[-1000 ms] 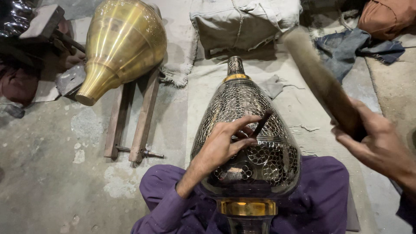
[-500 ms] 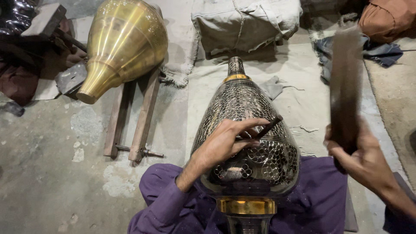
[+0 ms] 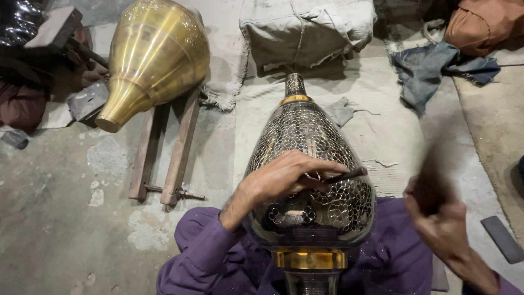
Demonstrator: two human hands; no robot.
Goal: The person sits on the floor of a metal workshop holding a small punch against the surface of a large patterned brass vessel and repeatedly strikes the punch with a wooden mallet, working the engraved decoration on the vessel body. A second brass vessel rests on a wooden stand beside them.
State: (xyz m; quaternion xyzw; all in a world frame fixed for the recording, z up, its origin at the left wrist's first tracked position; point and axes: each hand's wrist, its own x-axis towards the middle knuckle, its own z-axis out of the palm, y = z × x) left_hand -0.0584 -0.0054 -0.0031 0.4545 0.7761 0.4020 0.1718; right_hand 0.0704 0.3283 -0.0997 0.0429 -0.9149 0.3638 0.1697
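A large dark metal vase [image 3: 305, 142] with fine pierced patterning lies across my lap, its neck pointing away from me and a brass band near its base. My left hand [image 3: 286, 175] rests on the vase's belly and grips a thin dark chisel [image 3: 344, 176] that lies against the surface. My right hand [image 3: 442, 229] is at the right of the vase, closed on a dark wooden mallet [image 3: 431, 177] that is motion-blurred.
A plain brass vase [image 3: 153, 54] lies at the upper left on two wooden bars [image 3: 177, 147]. A stuffed canvas sack [image 3: 305, 27] sits beyond the dark vase. Blue cloth [image 3: 431, 68] and an orange bundle [image 3: 486, 22] lie upper right. A dark flat bar [image 3: 502, 237] lies at right.
My right hand has swung the mallet down from a raised position toward the chisel. My left hand and the vase have stayed in place.
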